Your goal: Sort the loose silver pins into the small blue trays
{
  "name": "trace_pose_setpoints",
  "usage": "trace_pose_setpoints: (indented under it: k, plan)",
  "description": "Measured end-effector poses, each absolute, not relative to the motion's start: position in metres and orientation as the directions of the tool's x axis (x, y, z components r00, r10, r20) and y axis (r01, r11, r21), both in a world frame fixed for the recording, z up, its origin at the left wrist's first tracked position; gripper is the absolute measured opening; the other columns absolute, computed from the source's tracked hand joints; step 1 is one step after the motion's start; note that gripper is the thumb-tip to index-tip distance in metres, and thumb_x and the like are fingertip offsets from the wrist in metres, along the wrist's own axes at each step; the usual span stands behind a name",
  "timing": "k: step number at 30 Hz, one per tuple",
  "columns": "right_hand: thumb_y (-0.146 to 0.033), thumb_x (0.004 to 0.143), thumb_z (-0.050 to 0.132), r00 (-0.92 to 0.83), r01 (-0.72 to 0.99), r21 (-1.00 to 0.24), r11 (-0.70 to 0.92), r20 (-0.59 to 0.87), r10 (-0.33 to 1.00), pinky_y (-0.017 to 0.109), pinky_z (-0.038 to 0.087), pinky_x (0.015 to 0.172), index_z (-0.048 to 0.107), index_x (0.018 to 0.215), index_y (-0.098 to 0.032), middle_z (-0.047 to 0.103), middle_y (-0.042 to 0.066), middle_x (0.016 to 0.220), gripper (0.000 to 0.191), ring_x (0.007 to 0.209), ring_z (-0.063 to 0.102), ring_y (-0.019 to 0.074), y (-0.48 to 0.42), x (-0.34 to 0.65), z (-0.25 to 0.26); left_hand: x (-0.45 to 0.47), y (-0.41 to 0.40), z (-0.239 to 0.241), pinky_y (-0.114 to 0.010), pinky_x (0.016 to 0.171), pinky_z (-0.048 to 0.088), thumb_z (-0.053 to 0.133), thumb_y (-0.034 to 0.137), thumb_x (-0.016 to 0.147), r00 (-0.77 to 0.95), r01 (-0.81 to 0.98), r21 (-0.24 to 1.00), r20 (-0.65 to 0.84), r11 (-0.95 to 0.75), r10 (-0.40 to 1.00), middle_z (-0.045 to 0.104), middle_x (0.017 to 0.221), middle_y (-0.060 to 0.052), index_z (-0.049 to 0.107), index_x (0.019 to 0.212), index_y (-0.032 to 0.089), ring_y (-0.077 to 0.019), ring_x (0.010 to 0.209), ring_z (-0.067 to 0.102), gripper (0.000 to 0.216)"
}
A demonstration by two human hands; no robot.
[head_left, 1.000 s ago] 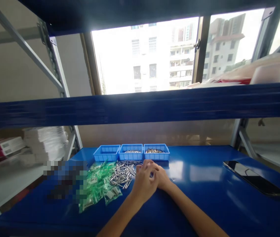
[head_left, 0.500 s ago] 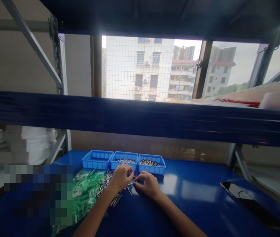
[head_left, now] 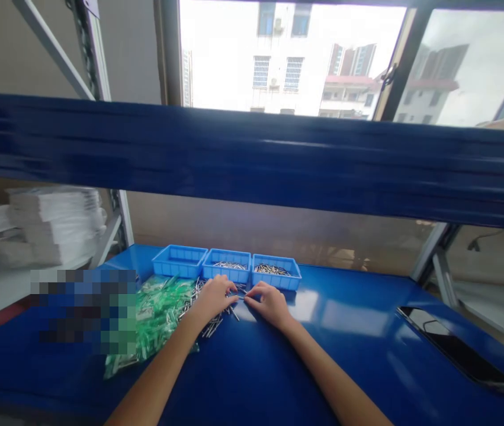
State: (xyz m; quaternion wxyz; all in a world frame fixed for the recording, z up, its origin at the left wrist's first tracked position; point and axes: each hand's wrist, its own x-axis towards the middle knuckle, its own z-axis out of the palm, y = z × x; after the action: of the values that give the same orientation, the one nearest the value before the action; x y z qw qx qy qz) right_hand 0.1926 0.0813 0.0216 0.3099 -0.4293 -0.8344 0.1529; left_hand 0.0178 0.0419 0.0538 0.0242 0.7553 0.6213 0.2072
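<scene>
Both hands meet just in front of the blue bins, over the table. My left hand is closed in a pinch beside a loose pile of thin metal rods. My right hand also pinches, its fingertips close to those of the left. A slim, shiny metal rod spans the small gap between the fingertips; its exact shape is too small to make out. Left of the pile lies a heap of green clear plastic bags, partly behind my left forearm.
Three blue bins stand in a row: the left one shows no rods, while the middle bin and right bin hold many. A phone lies on the blue table at right. A blue shelf beam crosses above.
The view has tilted downward, so the bins and table sit higher in the picture. Both hands remain close together, fingertips still pinched at nearly the same place before the bins.
</scene>
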Motion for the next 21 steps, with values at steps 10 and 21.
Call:
trace_pose_setpoints:
  k: [10, 21]
  plan:
    - [-0.042, 0.076, 0.051, -0.445, 0.626, -0.529, 0.573, 0.362, 0.819, 0.022, 0.031, 0.054, 0.065, 0.077, -0.027, 0.06, -0.003, 0.081, 0.02, 0.061, 0.052, 0.0099, 0.0784, 0.1951, 0.0268, 0.0271, 0.0393, 0.0518, -0.029, 0.073, 0.038, 0.053, 0.029, 0.074, 0.052, 0.93, 0.334, 0.301, -0.156, 0.952, 0.06, 0.082, -0.004, 0.064, 0.075, 0.02, -0.0199, 0.084, 0.052, 0.015]
    - [-0.041, 0.077, 0.053, -0.318, 0.573, -0.54, 0.617, 0.548, 0.774, 0.02, 0.035, 0.053, 0.06, 0.096, -0.028, 0.06, -0.003, 0.087, 0.024, 0.052, 0.05, 0.0065, 0.0726, 0.1947, 0.03, 0.0289, 0.0412, 0.0522, -0.027, 0.067, 0.04, 0.052, 0.041, 0.074, -0.069, 0.802, 0.566, 0.407, -0.193, 0.911, 0.064, 0.076, -0.002, 0.064, 0.079, 0.022, -0.0178, 0.077, 0.056, 0.023]
